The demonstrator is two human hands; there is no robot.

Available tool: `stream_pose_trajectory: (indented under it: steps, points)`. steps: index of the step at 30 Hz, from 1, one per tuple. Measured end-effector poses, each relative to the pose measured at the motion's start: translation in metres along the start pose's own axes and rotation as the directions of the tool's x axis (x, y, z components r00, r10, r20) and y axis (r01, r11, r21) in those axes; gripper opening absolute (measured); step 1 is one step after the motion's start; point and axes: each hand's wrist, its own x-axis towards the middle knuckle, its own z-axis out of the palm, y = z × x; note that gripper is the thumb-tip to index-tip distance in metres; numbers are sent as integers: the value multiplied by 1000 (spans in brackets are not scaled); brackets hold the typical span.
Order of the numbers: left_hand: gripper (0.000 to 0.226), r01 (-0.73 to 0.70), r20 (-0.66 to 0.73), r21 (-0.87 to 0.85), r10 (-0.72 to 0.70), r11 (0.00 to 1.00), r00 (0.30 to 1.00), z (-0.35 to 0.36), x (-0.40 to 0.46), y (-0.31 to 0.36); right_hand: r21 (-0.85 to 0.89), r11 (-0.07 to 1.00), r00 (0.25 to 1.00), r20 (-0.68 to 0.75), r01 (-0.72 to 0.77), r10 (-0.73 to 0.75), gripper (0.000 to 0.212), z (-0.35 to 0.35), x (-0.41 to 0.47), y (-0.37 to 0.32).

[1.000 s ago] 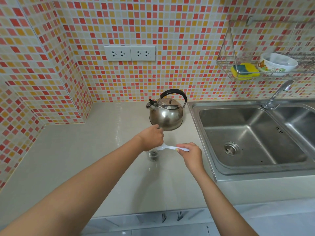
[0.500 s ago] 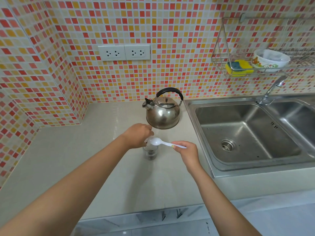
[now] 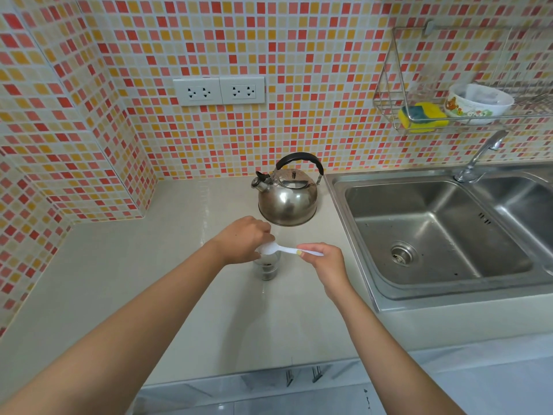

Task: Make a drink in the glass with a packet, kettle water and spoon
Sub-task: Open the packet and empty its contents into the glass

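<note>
My right hand [image 3: 324, 263] pinches the white plastic spoon [image 3: 279, 250] over the glass [image 3: 267, 266] on the desk [image 3: 149, 280]. My left hand [image 3: 244, 242] curls at the glass rim; I cannot tell what that grip holds.

A mosaic wall of small red, orange, yellow and cream tiles [image 3: 314, 70] runs behind a pale beige, glossy countertop [image 3: 134, 280] and turns a corner at the left. Two white double power sockets [image 3: 219, 90] sit side by side on the back wall. To the right, a stainless steel double-basin sink [image 3: 419, 235] is set into the counter, with a chrome tap [image 3: 478, 157] at its rear edge. Above it hangs a wire metal rack [image 3: 389, 97] holding a yellow and green sponge [image 3: 423, 116] and a white patterned bowl [image 3: 478, 103]. Below the counter's front edge, light grey cabinet fronts [image 3: 239, 390] carry small metal handles [image 3: 302, 375]. Soft, even light reflects off the counter.
</note>
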Motion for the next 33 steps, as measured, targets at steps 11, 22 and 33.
stream_pose_trajectory:
  steps: [11,22,33]
  points:
    - [18,-169,140,378,124,910,982,-17,17,21,85,987,990,-34,-133,137,14,-5,-1,16]
    - [24,-239,272,513,108,824,956,-26,27,30,140,971,978,-48,-195,204,16,-12,-2,26]
    - [21,-283,302,587,120,759,946,-18,27,41,-62,998,995,-95,-27,21,21,-11,-3,17]
